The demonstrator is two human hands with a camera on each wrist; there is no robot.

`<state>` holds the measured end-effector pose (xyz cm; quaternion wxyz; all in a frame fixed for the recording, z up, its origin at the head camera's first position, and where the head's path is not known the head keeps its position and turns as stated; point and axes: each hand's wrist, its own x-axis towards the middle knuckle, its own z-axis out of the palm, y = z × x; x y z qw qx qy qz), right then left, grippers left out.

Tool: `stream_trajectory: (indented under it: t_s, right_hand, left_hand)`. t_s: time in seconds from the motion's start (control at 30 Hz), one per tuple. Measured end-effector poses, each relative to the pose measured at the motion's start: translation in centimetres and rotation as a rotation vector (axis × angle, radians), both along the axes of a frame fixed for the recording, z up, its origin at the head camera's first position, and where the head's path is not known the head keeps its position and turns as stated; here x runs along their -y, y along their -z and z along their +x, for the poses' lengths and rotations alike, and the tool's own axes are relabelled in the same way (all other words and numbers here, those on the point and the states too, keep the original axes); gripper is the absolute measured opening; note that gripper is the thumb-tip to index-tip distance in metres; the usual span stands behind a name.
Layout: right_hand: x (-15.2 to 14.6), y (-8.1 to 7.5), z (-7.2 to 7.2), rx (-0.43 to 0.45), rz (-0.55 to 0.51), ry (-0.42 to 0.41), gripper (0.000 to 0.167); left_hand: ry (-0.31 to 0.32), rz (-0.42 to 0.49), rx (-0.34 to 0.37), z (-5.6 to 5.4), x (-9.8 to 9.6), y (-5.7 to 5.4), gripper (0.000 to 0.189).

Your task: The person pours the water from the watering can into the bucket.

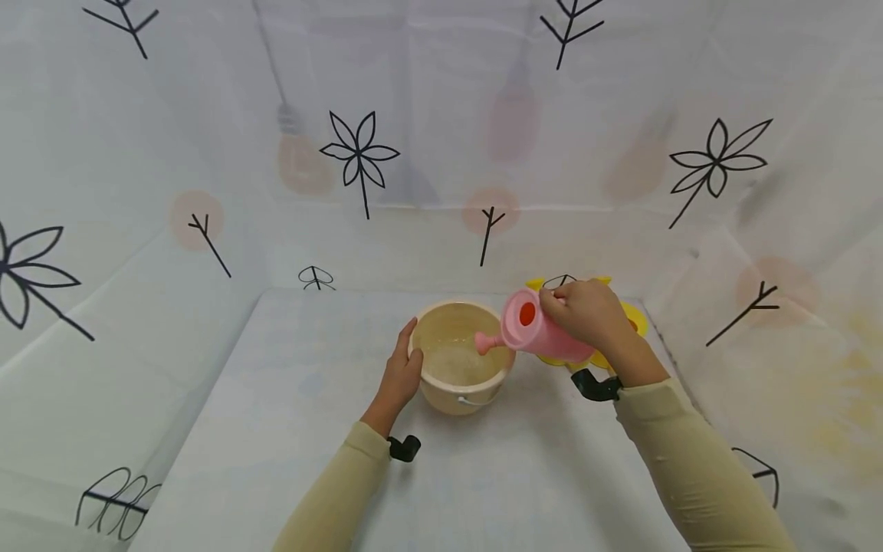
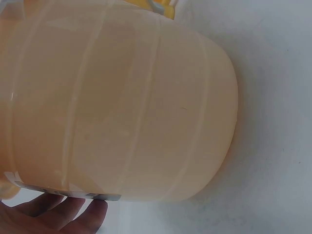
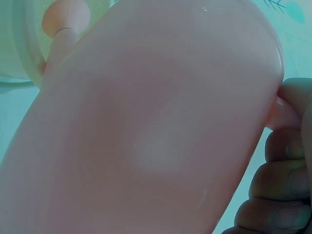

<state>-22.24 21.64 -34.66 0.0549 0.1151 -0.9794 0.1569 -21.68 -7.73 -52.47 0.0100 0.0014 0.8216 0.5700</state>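
Note:
A cream plastic bucket (image 1: 441, 395) with a thin bail handle stands upright on the white table. My left hand (image 1: 402, 377) holds it at its left side, thumb by the rim. In the left wrist view, the fingers (image 2: 87, 217) lie along the ribbed bucket wall. My right hand (image 1: 586, 310) grips a pink toy watering can (image 1: 552, 337) by its handle, the fingers curled in the right wrist view. The can is tilted toward the bucket, and its round spout head (image 1: 485, 343) reaches over the rim. A shallow pool of water appears inside the bucket.
Behind the watering can is a yellow object (image 1: 635, 316), mostly hidden by the can and my right hand. The table (image 1: 276, 429) meets a patterned white cloth backdrop (image 1: 428, 245) at its back and sides. Dark straps with small camera mounts sit on both wrists.

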Motion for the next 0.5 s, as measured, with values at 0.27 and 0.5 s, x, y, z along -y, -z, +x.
stream_trajectory:
  t_s: [0.27, 0.5]
  right_hand:
    - [-0.08, 0.04, 0.02, 0.019, -0.014, 0.007, 0.045]
    - [-0.27, 0.10, -0.05, 0.012, -0.012, 0.002, 0.044]
  left_hand:
    - [-0.008, 0.011, 0.000, -0.03, -0.09, 0.02, 0.058]
    - [-0.006, 0.009, -0.003, 0.03, -0.09, -0.10, 0.058]
